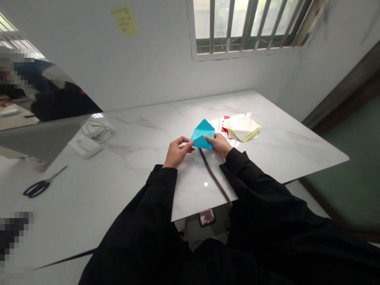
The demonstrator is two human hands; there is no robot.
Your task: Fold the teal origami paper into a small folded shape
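Paper (pixel 204 133), blue, partly folded: held over the table (pixel 133 162), near the far end of the stick (pixel 211 172). Left hand (pixel 175 153) pinches its left corner; right hand (pixel 222 145) pinches its right side. I judge folding in hand; next calls for firm creasing.

This is an indoor workroom; whether it is an office or a craft room cannot be determined. Indicators: a marble-patterned table (pixel 142 178) stands against a white wall (pixel 160 59); scissors (pixel 40 187) and a paper pile (pixel 242 127) lie on it; a note (pixel 125 20) is fixed above; bars (pixel 229 25) cover the window (pixel 240 21)
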